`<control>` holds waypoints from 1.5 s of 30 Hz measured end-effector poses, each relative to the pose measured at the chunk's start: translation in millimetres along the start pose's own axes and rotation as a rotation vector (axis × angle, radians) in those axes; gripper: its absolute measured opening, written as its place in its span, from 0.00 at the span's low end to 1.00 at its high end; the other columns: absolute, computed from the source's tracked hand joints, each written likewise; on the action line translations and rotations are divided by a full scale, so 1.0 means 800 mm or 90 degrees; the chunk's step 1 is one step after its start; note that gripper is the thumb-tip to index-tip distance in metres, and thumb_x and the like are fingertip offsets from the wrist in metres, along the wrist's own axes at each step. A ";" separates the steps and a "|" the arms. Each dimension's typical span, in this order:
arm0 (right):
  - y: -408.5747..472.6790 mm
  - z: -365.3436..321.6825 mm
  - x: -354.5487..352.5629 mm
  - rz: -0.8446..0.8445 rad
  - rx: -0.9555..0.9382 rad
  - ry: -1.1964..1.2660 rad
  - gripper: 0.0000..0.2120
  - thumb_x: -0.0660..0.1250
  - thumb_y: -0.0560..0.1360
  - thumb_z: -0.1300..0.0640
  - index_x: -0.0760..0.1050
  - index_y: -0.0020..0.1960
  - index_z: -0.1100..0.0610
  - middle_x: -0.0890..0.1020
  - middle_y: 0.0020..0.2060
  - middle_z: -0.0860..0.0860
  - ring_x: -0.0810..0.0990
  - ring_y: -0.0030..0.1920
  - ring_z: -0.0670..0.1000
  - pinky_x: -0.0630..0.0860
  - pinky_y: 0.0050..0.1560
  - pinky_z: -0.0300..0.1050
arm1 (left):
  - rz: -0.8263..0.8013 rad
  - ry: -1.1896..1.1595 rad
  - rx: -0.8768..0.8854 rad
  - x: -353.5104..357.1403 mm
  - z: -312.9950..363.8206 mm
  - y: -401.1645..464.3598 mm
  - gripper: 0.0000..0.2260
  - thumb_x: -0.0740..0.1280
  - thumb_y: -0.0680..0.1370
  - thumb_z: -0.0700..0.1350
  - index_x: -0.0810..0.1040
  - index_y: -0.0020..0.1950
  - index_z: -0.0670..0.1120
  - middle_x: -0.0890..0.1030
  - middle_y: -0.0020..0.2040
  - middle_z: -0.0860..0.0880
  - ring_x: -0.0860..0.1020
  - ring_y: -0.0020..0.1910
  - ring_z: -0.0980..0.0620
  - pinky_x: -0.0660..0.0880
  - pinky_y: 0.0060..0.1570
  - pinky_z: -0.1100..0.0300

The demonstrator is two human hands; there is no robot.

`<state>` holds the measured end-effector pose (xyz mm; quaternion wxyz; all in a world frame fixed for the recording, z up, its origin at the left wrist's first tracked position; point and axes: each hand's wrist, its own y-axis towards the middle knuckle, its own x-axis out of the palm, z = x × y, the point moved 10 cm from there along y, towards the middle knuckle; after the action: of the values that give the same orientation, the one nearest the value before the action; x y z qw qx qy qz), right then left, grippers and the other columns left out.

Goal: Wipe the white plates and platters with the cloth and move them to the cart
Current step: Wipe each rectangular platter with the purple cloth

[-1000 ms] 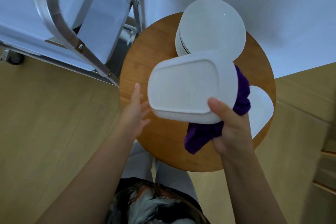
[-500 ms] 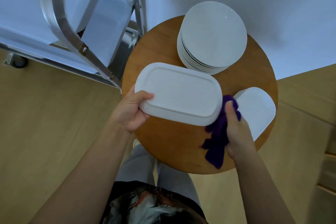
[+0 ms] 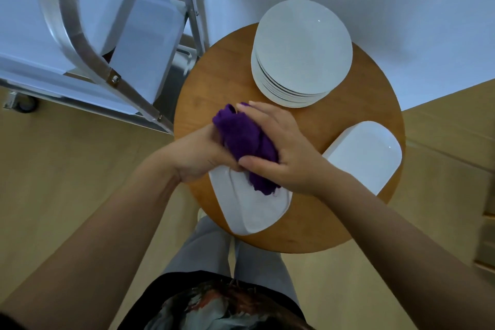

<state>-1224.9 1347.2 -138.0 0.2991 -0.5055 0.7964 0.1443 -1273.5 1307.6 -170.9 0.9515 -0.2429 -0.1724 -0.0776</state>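
head view: only camera, so everything below is from it.
right hand [image 3: 284, 150]: your fingers are closed around the purple cloth [image 3: 246, 142], pressing it down onto the platter in hand [image 3: 251, 206].
left hand [image 3: 203, 153]: just beside your right, touching the cloth; it looks clamped on the platter's far end, but the fingers are hidden, so I can't confirm the grip.
platter in hand: under both hands, near end sticking out toward your body, over the round table [image 3: 203, 88] edge.
second platter [image 3: 367, 153]: just right of your right hand, flat on the table, untouched.
plate stack [image 3: 302, 48]: beyond your fingertips, well clear.
cart [image 3: 88, 43]: up and left of your left hand, metal frame; shelves mostly hidden.
step: wiping, judging by the pose.
how to do it well: keep the cloth flat rather than bunched, sweep the full length out to the rim, and keep the left hand firm so the overhanging end doesn't tip.
risk: platter slipping off the table edge.
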 end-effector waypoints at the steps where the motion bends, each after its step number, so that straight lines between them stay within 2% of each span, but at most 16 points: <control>1: 0.002 -0.002 -0.012 0.044 -0.028 -0.005 0.33 0.65 0.72 0.41 0.60 0.73 0.51 0.69 0.67 0.51 0.67 0.66 0.50 0.66 0.66 0.53 | 0.003 -0.018 0.002 0.001 0.000 0.000 0.22 0.69 0.63 0.25 0.74 0.54 0.39 0.82 0.44 0.46 0.82 0.45 0.50 0.79 0.43 0.60; 4: -0.002 0.012 -0.038 0.168 -0.030 0.042 0.31 0.68 0.71 0.45 0.65 0.69 0.56 0.75 0.58 0.50 0.74 0.57 0.48 0.73 0.57 0.49 | 0.025 -0.096 0.001 0.002 -0.003 0.000 0.21 0.64 0.63 0.29 0.75 0.54 0.41 0.81 0.47 0.42 0.81 0.46 0.45 0.79 0.46 0.53; 11: -0.044 0.078 -0.037 0.251 0.180 0.231 0.25 0.66 0.71 0.43 0.65 0.67 0.42 0.75 0.56 0.36 0.76 0.57 0.43 0.76 0.53 0.38 | 0.232 -0.232 0.076 -0.040 -0.006 -0.012 0.24 0.64 0.60 0.32 0.77 0.54 0.47 0.83 0.44 0.49 0.81 0.45 0.50 0.79 0.37 0.59; 14: -0.076 0.112 -0.031 0.327 0.284 0.352 0.22 0.67 0.70 0.45 0.67 0.62 0.37 0.78 0.53 0.36 0.78 0.54 0.43 0.77 0.49 0.40 | 0.285 -0.280 0.113 -0.053 -0.004 -0.016 0.24 0.64 0.61 0.33 0.76 0.55 0.49 0.82 0.46 0.50 0.82 0.46 0.52 0.79 0.38 0.58; 17: -0.098 0.137 -0.022 0.441 0.382 0.512 0.24 0.70 0.69 0.46 0.70 0.63 0.44 0.81 0.50 0.42 0.81 0.49 0.45 0.78 0.44 0.39 | 0.345 -0.337 0.129 -0.048 -0.015 -0.016 0.25 0.66 0.60 0.32 0.76 0.54 0.50 0.84 0.45 0.51 0.82 0.46 0.51 0.80 0.40 0.56; 20: -0.113 0.156 0.007 0.493 0.533 0.625 0.23 0.72 0.68 0.47 0.72 0.61 0.47 0.82 0.48 0.48 0.82 0.49 0.52 0.81 0.47 0.51 | 0.413 -0.407 0.126 -0.036 -0.043 -0.020 0.24 0.68 0.60 0.35 0.75 0.55 0.50 0.84 0.45 0.51 0.83 0.46 0.50 0.80 0.39 0.56; 22: -0.121 0.162 0.016 0.470 0.596 0.615 0.21 0.72 0.69 0.49 0.73 0.60 0.48 0.82 0.48 0.50 0.82 0.49 0.53 0.81 0.48 0.52 | 0.382 -0.392 0.098 -0.030 -0.053 -0.023 0.24 0.72 0.63 0.39 0.75 0.58 0.49 0.84 0.49 0.49 0.82 0.49 0.49 0.80 0.39 0.56; 24: -0.120 0.165 0.004 0.434 0.573 0.620 0.17 0.72 0.70 0.52 0.75 0.58 0.51 0.82 0.46 0.51 0.81 0.47 0.53 0.80 0.44 0.48 | 0.272 -0.414 0.052 -0.027 -0.057 -0.025 0.31 0.79 0.61 0.50 0.76 0.62 0.46 0.83 0.54 0.45 0.82 0.52 0.46 0.81 0.43 0.53; 26: -0.112 0.163 -0.018 0.361 0.517 0.567 0.19 0.73 0.68 0.52 0.75 0.58 0.51 0.82 0.46 0.50 0.81 0.47 0.52 0.79 0.42 0.45 | 0.119 -0.456 -0.030 -0.019 -0.061 -0.027 0.38 0.77 0.61 0.61 0.75 0.66 0.45 0.79 0.61 0.42 0.79 0.57 0.42 0.79 0.50 0.48; 28: -0.098 0.158 -0.033 0.263 0.482 0.431 0.22 0.73 0.66 0.48 0.75 0.59 0.46 0.82 0.48 0.46 0.81 0.47 0.48 0.78 0.44 0.43 | 0.035 -0.424 -0.150 -0.004 -0.073 -0.027 0.34 0.72 0.67 0.62 0.73 0.68 0.46 0.77 0.63 0.41 0.79 0.58 0.41 0.79 0.51 0.47; 30: -0.088 0.152 -0.044 0.234 0.457 0.310 0.18 0.71 0.68 0.47 0.72 0.56 0.37 0.80 0.46 0.39 0.80 0.46 0.42 0.76 0.44 0.40 | 0.089 -0.365 -0.245 -0.002 -0.095 -0.022 0.26 0.68 0.72 0.54 0.74 0.67 0.44 0.81 0.58 0.42 0.81 0.52 0.44 0.80 0.47 0.50; 32: -0.083 0.144 -0.049 0.253 0.443 0.258 0.15 0.68 0.69 0.44 0.70 0.52 0.31 0.78 0.48 0.39 0.79 0.48 0.42 0.78 0.48 0.44 | 0.172 -0.361 -0.227 -0.005 -0.100 -0.012 0.22 0.66 0.71 0.47 0.76 0.64 0.41 0.83 0.54 0.41 0.83 0.48 0.45 0.81 0.46 0.53; 34: -0.086 0.137 -0.040 0.284 0.446 0.261 0.19 0.66 0.68 0.40 0.71 0.58 0.36 0.76 0.57 0.45 0.77 0.55 0.47 0.77 0.56 0.52 | 0.210 -0.387 -0.168 -0.005 -0.094 -0.005 0.20 0.65 0.71 0.46 0.77 0.62 0.40 0.83 0.53 0.40 0.83 0.47 0.45 0.81 0.45 0.54; 37: -0.101 0.119 -0.017 0.365 0.451 0.229 0.29 0.64 0.69 0.38 0.66 0.68 0.44 0.66 0.69 0.45 0.68 0.67 0.49 0.71 0.64 0.56 | 0.269 -0.423 -0.121 0.001 -0.088 -0.004 0.22 0.64 0.71 0.46 0.75 0.64 0.40 0.80 0.58 0.38 0.82 0.51 0.43 0.80 0.51 0.51; 41: -0.097 0.074 0.020 0.367 0.406 0.208 0.31 0.61 0.69 0.37 0.66 0.70 0.47 0.65 0.71 0.46 0.60 0.72 0.51 0.63 0.69 0.58 | 0.344 -0.473 -0.085 0.006 -0.092 -0.002 0.24 0.64 0.72 0.44 0.72 0.67 0.38 0.76 0.62 0.36 0.75 0.61 0.37 0.73 0.60 0.46; 45: -0.090 0.024 0.044 0.345 0.338 0.098 0.24 0.62 0.72 0.44 0.71 0.67 0.49 0.68 0.70 0.44 0.59 0.73 0.45 0.45 0.75 0.53 | 0.415 -0.501 -0.067 0.002 -0.098 -0.009 0.20 0.66 0.71 0.45 0.76 0.61 0.40 0.82 0.49 0.41 0.82 0.44 0.47 0.80 0.45 0.53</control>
<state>-1164.9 1299.8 -170.1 0.3098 -0.1913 0.9308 -0.0311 -1251.2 1263.0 -232.2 0.7758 -0.3427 -0.4282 0.3120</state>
